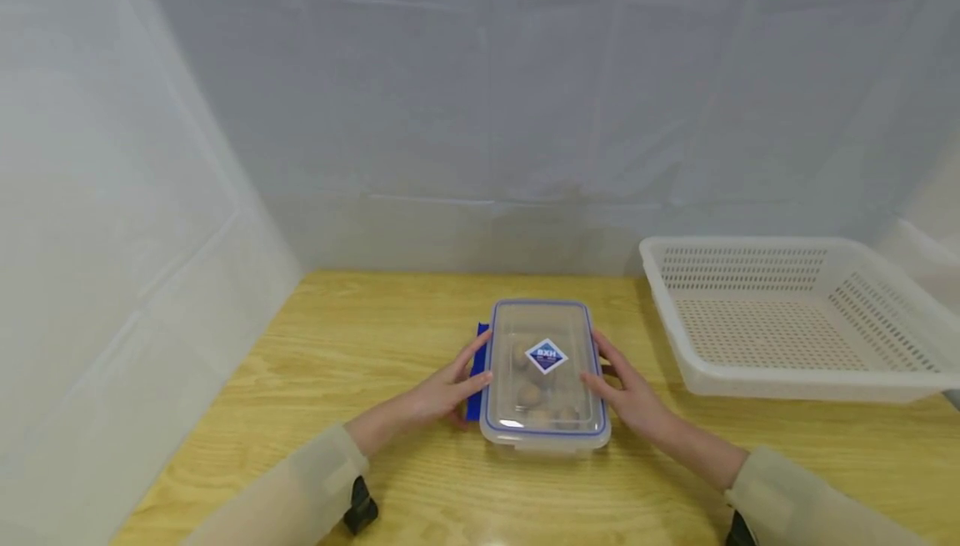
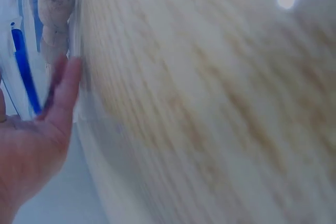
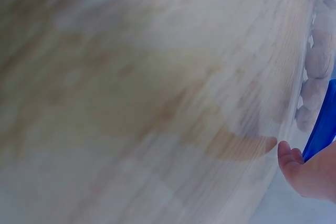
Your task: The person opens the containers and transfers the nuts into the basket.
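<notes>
A clear plastic food container [image 1: 517, 444] with a blue-edged lid [image 1: 525, 319] and a diamond label sits on the table. Several round tan pieces, walnut-like [image 2: 54, 3], show through its wall. My left hand [image 1: 438, 396] holds its left side, thumb on the lid's edge. On the right side my right hand [image 1: 633, 400] holds it likewise, its lower fingers at the wall in the right wrist view. A blue side flap [image 1: 476, 403] sticks out by the left hand. Another blue flap [image 3: 321, 124] stands out above the right hand's fingers. Some fingertips are hidden under the lid's edge.
A white perforated basket [image 1: 750, 379] stands on the wooden table [image 1: 330, 321] to the right of the container. Pale sheeting [image 1: 450, 112] hangs behind the table and along the left side.
</notes>
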A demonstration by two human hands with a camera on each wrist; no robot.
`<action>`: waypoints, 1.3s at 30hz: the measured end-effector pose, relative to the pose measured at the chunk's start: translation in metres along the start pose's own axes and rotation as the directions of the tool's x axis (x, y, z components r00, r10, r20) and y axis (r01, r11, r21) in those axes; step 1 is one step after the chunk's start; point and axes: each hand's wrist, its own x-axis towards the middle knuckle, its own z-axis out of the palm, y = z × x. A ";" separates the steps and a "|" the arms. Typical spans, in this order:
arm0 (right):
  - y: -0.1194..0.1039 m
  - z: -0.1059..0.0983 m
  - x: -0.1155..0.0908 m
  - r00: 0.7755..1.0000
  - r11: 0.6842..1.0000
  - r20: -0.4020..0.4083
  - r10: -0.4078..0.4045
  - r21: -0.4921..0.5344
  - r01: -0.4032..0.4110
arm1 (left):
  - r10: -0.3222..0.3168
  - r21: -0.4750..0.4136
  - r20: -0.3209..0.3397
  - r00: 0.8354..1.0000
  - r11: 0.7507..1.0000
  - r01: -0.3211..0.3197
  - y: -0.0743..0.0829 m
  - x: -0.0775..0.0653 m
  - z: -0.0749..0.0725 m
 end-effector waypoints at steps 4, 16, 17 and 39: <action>-0.002 0.000 0.000 1.000 1.000 0.003 0.005 0.013 -0.005 | 0.023 0.081 -0.039 0.999 0.997 -0.020 0.002 -0.001 0.000; -0.004 -0.002 0.001 1.000 1.000 0.021 -0.003 -0.010 0.003 | 0.066 0.143 -0.062 0.996 0.988 -0.057 0.003 -0.003 -0.001; -0.004 -0.002 0.001 1.000 1.000 0.018 -0.003 -0.017 0.003 | 0.070 0.149 -0.062 0.996 0.987 -0.060 0.003 -0.003 -0.001; -0.003 -0.002 -0.001 1.000 1.000 -0.005 0.004 0.002 -0.004 | 0.102 0.067 -0.072 0.992 0.993 -0.098 0.002 0.003 0.006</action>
